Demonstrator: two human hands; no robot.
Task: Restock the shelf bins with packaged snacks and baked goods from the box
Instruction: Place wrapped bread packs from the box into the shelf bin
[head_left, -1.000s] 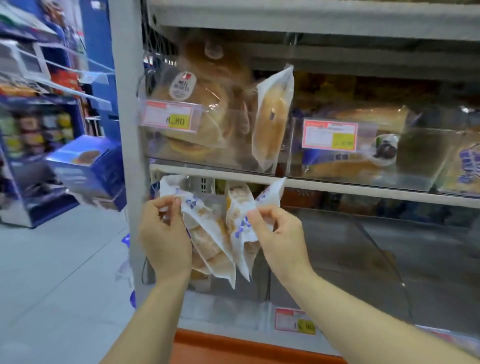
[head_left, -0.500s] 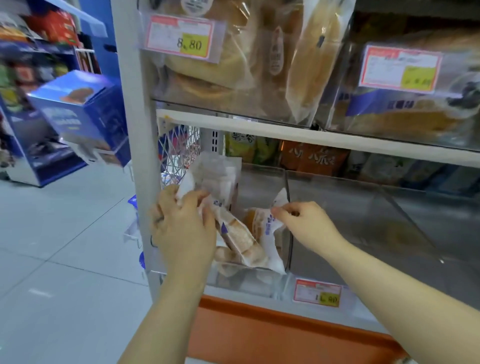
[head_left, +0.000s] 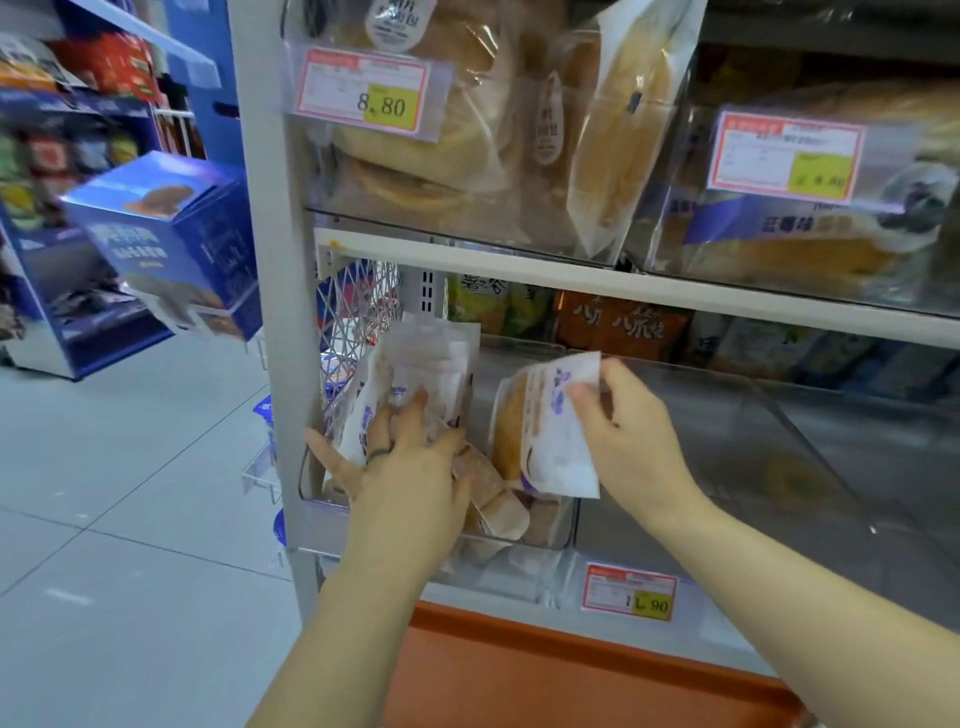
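Observation:
A clear plastic shelf bin (head_left: 540, 540) at the left end of the lower shelf holds several white-and-purple bread packets. My left hand (head_left: 400, 467) reaches into it with fingers spread, pressing upright packets (head_left: 431, 358) toward the bin's left side. My right hand (head_left: 623, 431) pinches the top of another bread packet (head_left: 540, 441) and holds it upright against the bin's right wall. More packets (head_left: 498, 504) lie low in the bin between my hands.
The neighbouring clear bin (head_left: 727, 467) to the right looks bare inside. Price tags (head_left: 631, 597) hang on the shelf front. Above, bins hold large bread loaves (head_left: 426, 119). An orange ledge (head_left: 545, 670) runs below. A blue display box (head_left: 171, 239) stands left, over grey floor tiles.
Both hands have carried the packets down from in front of the shelf edge into the bin. My left hand has opened and now presses the packets; my right hand has drawn its packet rightward.

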